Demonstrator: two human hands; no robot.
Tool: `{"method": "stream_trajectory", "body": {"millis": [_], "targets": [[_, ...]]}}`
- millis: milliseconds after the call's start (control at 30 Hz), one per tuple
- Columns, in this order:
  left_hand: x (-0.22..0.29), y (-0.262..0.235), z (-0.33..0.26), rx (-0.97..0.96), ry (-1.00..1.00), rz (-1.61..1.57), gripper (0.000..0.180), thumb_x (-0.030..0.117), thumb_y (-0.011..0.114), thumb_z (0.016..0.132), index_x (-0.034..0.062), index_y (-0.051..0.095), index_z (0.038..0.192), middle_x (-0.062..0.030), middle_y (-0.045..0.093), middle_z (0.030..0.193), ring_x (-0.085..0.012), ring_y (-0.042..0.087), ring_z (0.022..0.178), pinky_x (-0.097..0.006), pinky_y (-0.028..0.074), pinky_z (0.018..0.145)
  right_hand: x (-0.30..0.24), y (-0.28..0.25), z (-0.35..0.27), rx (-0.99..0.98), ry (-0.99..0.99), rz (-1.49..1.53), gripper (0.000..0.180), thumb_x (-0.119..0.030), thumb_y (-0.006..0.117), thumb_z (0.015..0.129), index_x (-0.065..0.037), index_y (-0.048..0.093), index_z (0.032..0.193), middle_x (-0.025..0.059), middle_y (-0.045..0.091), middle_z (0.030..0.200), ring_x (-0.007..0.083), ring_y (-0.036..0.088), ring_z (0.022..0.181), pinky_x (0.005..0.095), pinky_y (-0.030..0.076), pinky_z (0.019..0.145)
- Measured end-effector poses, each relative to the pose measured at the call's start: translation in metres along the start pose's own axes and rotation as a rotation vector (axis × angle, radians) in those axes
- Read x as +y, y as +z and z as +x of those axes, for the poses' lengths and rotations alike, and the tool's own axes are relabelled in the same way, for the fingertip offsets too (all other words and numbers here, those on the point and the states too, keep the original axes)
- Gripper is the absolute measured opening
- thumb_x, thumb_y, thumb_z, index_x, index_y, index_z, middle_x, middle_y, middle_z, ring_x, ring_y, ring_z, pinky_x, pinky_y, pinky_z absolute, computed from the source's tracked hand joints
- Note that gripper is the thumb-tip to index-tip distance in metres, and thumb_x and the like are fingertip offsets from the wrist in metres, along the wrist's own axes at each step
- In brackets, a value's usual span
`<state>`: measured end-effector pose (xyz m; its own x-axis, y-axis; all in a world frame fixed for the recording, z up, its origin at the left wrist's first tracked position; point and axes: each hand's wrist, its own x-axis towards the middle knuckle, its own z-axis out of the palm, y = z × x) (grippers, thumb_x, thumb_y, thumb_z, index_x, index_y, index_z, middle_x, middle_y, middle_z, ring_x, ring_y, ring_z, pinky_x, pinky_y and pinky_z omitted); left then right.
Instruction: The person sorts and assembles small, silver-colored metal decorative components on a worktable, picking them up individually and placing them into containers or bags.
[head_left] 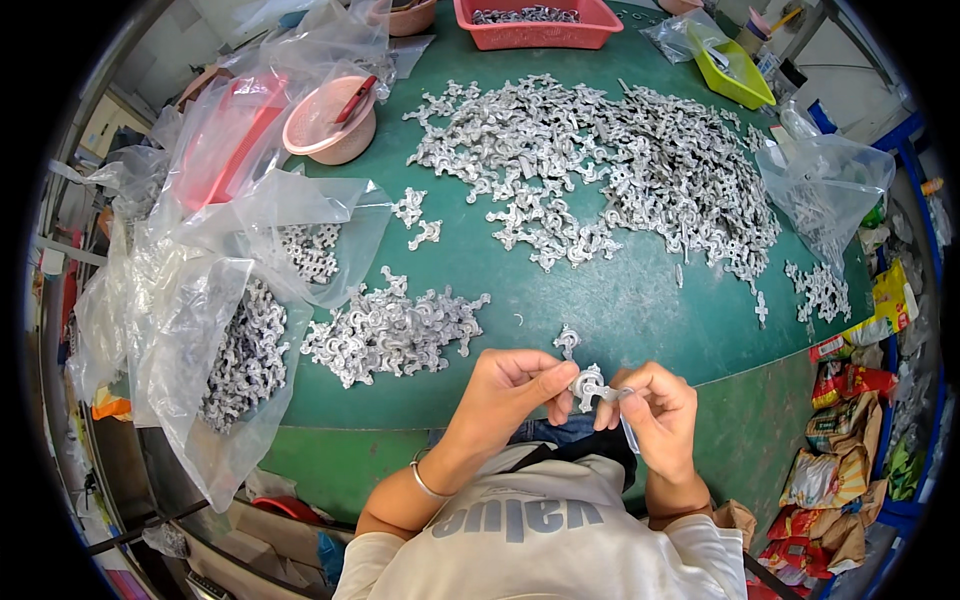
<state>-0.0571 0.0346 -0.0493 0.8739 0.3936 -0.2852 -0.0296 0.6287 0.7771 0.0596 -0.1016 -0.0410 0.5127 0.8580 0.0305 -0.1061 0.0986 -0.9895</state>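
Close to the table's near edge, my left hand (513, 385) pinches a small grey metal casting (588, 384) with a round middle and short arms. Facing it, my right hand (655, 408) is closed at the casting's right side. From under its fingers a thin pale strip (629, 436) hangs down; its kind cannot be made out. Just beyond my fingertips, a single casting (567, 341) lies on the green table (620, 290). Left of my hands is a heap of similar castings (395, 332).
Two large piles of metal parts (530, 135) (685, 170) cover the far middle. Clear plastic bags with parts stand left (245, 360) and right (828, 190). A pink bowl (335, 147), red tray (540, 36) and yellow-green tray (740, 85) sit farther back.
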Motion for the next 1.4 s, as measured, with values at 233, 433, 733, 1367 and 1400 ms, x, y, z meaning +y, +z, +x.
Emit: {"method": "stream_trajectory", "body": {"millis": [233,433,733,1367,1400], "targets": [[0.002,0.005,-0.001,0.039,0.077,0.097,0.015,0.006,0.055,0.084,-0.0045,0.061,0.075,-0.008,0.06,0.064,-0.0104,0.054,0.053,-0.022,0.043,0.048,-0.007,-0.001,-0.003,-0.137,0.056,0.076,0.004,0.0,0.056,0.082,0.002,0.053,0.079,0.0082,0.061,0.069,0.0094,0.056,0.062,0.02,0.041,0.054],[0.008,0.008,-0.004,0.119,0.118,0.216,0.013,0.005,0.057,0.082,-0.0039,0.062,0.074,-0.0069,0.06,0.064,-0.0086,0.053,0.052,-0.021,0.042,0.048,-0.008,-0.004,-0.004,-0.145,0.17,0.096,0.005,0.001,0.058,0.079,0.002,0.054,0.082,0.0075,0.061,0.073,0.0091,0.057,0.066,0.0211,0.042,0.056],[0.034,-0.078,-0.006,0.775,0.591,1.63,0.011,0.004,0.062,0.075,-0.0035,0.055,0.069,-0.0113,0.052,0.069,-0.023,0.051,0.061,-0.033,0.039,0.054,0.038,-0.004,0.026,0.094,-0.153,-1.001,0.037,-0.014,0.071,0.065,0.001,0.054,0.095,0.012,0.053,0.086,0.027,0.051,0.081,0.0341,0.042,0.066],[0.011,0.004,-0.009,-0.092,0.37,0.382,0.037,-0.013,0.061,0.07,-0.0076,0.055,0.106,-0.0141,0.055,0.098,-0.0168,0.058,0.084,-0.026,0.052,0.073,-0.012,0.01,0.003,0.008,-0.083,-0.194,0.042,0.01,0.065,0.068,0.004,0.052,0.108,0.005,0.057,0.077,0.0075,0.05,0.066,0.0215,0.042,0.06],[0.011,0.006,-0.01,-0.099,0.363,0.346,0.037,-0.014,0.061,0.069,-0.0083,0.055,0.105,-0.0143,0.055,0.097,-0.0169,0.058,0.084,-0.027,0.052,0.073,-0.016,0.012,0.001,0.026,-0.08,-0.144,0.041,0.011,0.064,0.069,0.005,0.052,0.107,0.0059,0.057,0.077,0.008,0.051,0.067,0.022,0.042,0.061]]}}
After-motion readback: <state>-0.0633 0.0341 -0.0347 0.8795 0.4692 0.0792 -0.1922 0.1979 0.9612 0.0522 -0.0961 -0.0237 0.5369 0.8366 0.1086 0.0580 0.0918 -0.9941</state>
